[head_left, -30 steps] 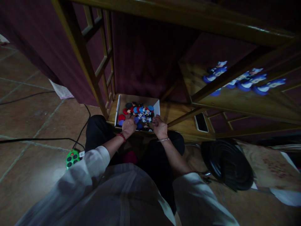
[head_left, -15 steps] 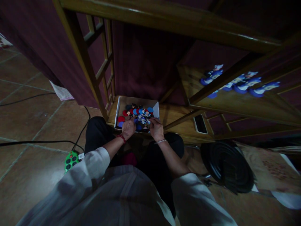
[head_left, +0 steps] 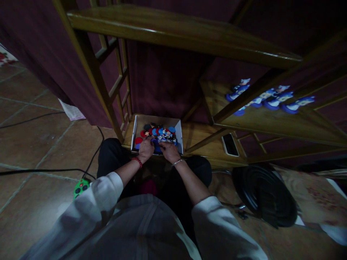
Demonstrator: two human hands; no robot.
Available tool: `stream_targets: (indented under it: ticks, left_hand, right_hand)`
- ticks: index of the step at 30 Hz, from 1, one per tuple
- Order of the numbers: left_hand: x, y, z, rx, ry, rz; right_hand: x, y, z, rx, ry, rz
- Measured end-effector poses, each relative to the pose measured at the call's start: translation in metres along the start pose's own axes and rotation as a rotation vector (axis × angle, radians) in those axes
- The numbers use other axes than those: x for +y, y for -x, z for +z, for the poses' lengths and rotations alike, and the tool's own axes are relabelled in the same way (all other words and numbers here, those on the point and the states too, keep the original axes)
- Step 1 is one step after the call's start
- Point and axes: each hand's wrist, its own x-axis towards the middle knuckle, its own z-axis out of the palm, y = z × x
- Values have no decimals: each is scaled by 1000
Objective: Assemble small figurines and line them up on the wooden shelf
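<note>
A shallow white cardboard box (head_left: pixel 178 134) lies on the low wooden shelf before me. In it are small toy figurines (head_left: pixel 162 134) and round red, blue and dark discs, heaped together. Over the near left part of the box, my left hand (head_left: pixel 146 150) has its fingers closed at a blue disc (head_left: pixel 154 141). My right hand (head_left: pixel 170 152) reaches in from the right, its fingertips pinched close to the same disc. What its fingers hold, if anything, is too small and dark to make out.
Several figurines on blue bases (head_left: pixel 276 99) stand on the raised shelf at right. A phone-like black object with a white rim (head_left: pixel 230 144) lies on the lower shelf. Wooden bars (head_left: pixel 176 38) cross overhead. A green power strip (head_left: pixel 81 187) and cables are on the tiled floor.
My right hand has moved left across the box, towards my left hand. My left hand stays at about the same spot in the box. The camera view has shifted slightly.
</note>
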Motion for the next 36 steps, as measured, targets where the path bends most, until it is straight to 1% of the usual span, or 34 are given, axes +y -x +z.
stream_targets:
  ticks: [7,9,13,16,20,25,29,32,36]
  left_hand:
    - [1,-4,-10,-23,42,-11]
    - [0,-6,-12,-22,25,-12]
    - [-6,-7,-16,-6,-21,-6]
    - [-13,-7,-18,52,-23,17]
    - [-19,-5,-16,137,35,36]
    - [-19,-4,-12,213,95,43]
    - [-20,-7,-9,229,117,22]
    - [-23,-11,-9,234,166,-32]
    - [-26,-13,-10,160,261,-128]
  right_hand:
    - [-9,-9,-7,-168,133,13]
    - [-12,-9,-6,-188,152,41]
    - [-15,-7,-3,-159,147,83]
    - [-12,-7,1,-136,117,98]
    - [-8,-8,3,-107,57,94]
    - [-8,-7,2,-72,35,83]
    - [-8,-7,2,-59,35,80]
    - [-7,-7,1,-59,28,53]
    - [-7,-8,0,-89,20,59]
